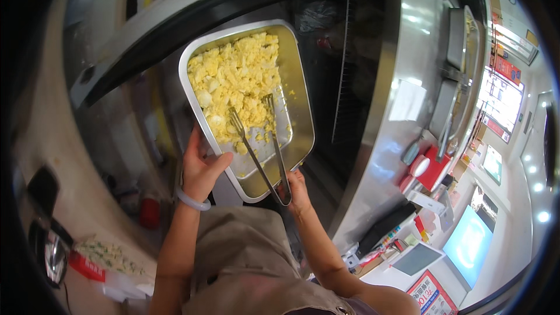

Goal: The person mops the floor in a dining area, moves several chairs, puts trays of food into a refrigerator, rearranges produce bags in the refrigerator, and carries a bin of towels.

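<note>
A deep rectangular stainless steel pan (301, 127) is tilted in front of me, carried between both hands. Scrambled egg (236, 70) in yellow lumps fills its far and left part, while crumbs lie on the bared metal at the near end. Metal tongs (258, 164) rest in the pan, their forked tips at the egg and their bent end over the near rim. My left hand (202, 164) grips the left rim, thumb on top; a pale bangle (192, 200) circles that wrist. At the near right corner, my right hand (297, 190) holds the pan beside the tongs' bend, its fingers partly hidden underneath.
Behind the pan is a dark, open cabinet with a wire rack (342, 74) and a clear plastic bag (317, 15). A stainless steel counter (385, 140) runs along the right, bearing metal pans (457, 37). A screen (468, 245) and a tablet-like device (415, 258) stand lower right.
</note>
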